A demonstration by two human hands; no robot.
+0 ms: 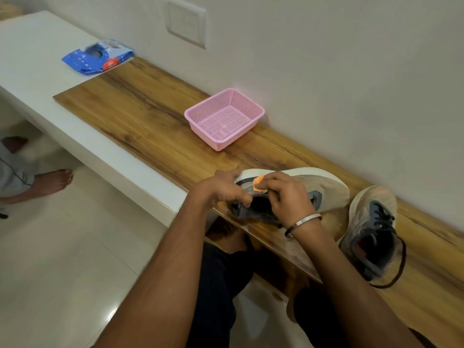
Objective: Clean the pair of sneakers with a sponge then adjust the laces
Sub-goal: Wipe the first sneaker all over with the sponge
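Left hand (224,188) grips the sneaker (296,187) at the worktop's (140,116) front edge; right hand (283,194) fingers pinch the sponge (258,184) against it.

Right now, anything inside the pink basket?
Nothing visible inside the pink perforated plastic basket: its mesh floor shows bare across the whole bottom. It sits on the wooden bench top against the wall. What lies beneath the basket is covered.

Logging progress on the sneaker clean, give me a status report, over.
Left hand grips the tipped sneaker at its collar. Right hand pinches the orange sponge against its heel. Second sneaker untouched, lace loose. Nothing in the way.
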